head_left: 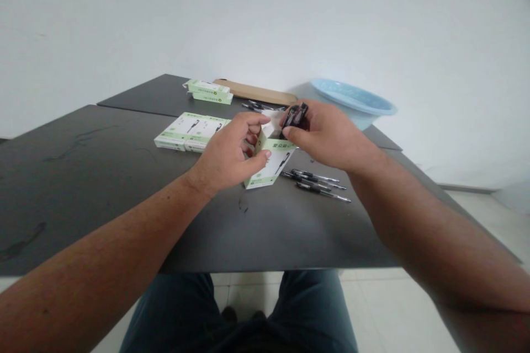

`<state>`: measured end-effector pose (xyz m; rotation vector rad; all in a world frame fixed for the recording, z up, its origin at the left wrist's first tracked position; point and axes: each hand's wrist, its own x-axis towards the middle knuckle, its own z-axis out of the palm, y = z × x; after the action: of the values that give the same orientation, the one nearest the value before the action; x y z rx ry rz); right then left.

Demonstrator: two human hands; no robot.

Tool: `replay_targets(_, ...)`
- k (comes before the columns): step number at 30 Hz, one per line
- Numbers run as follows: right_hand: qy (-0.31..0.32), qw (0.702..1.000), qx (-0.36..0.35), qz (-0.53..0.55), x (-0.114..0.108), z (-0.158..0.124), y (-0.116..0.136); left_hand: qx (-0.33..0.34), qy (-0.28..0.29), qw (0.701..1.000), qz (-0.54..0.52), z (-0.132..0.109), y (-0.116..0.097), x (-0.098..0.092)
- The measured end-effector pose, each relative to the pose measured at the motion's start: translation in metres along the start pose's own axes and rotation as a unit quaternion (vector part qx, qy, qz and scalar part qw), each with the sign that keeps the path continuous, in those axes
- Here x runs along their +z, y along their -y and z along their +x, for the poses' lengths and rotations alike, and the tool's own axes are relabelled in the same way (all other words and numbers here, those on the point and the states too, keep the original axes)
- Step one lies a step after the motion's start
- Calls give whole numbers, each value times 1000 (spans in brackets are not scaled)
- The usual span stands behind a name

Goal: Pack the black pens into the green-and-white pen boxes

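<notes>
My left hand (232, 150) holds a small white and green cardboard pen box (271, 162) upright on the dark table, its thumb against the printed front. The box's top flap stands open. Over that opening, my right hand (327, 129) grips a bundle of black pens (295, 117) between thumb and fingers. The lower ends of the bundle point down into the box; how deep they reach is hidden. Several loose black pens (317, 183) lie on the table to the right of the box, below my right hand. More pens (259, 106) lie behind the box.
Flat white and green boxes (182, 131) lie side by side left of my left hand. Others (211, 92) are stacked farther back, near a long brown cardboard piece (256, 91). A light blue basin (356, 100) stands at the back right. The dark table (248, 237) ends at my legs.
</notes>
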<state>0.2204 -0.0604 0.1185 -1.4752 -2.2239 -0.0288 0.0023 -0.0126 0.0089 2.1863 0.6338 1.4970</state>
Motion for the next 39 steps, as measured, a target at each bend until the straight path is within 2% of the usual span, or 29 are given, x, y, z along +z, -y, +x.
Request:
replay_targets(2,19,1000,0,-18,-1,1,-3,-7,-3,1000,5,0,0,0)
replay_targets(4,0,1000,-3,6,-2,-1,-9,-11,-5,1000,8,1,1,1)
replay_targets(8,-135,987,24,83,-2,-17,-24,-9,-6,1000,2,2,4,1)
replay_targets(10,-176,980,50,77,1,-30,-32,-8,-3,1000,-2,2,5,1)
replay_targets(11,-162,983,60,59,4,-37,-36,-10,-2,1000,-4,2,6,1)
replay_targets(12,-122,990,66,34,6,-43,-39,-13,-1,1000,-6,2,6,1)
replay_targets(14,8,998,58,-28,14,-55,-46,-22,-1,1000,-8,3,5,1)
replay_targets(16,133,986,40,-88,23,-64,-52,-24,-3,1000,-9,4,5,1)
replay_targets(17,175,978,32,-111,28,-68,-55,-23,-2,1000,-11,4,5,1)
replay_targets(19,222,964,21,-145,38,-76,-60,-17,2,1000,-15,5,4,1)
replay_targets(23,255,951,23,-176,50,-86,-67,-29,1,999,-15,4,3,1)
replay_targets(26,256,951,26,-169,57,-87,-69,-34,-1,999,-11,4,1,1)
replay_targets(32,215,960,6,-181,76,-70,-65,-23,-4,1000,-2,3,2,2)
replay_targets(39,241,950,19,-199,81,-56,-53,-5,4,1000,-5,3,4,1)
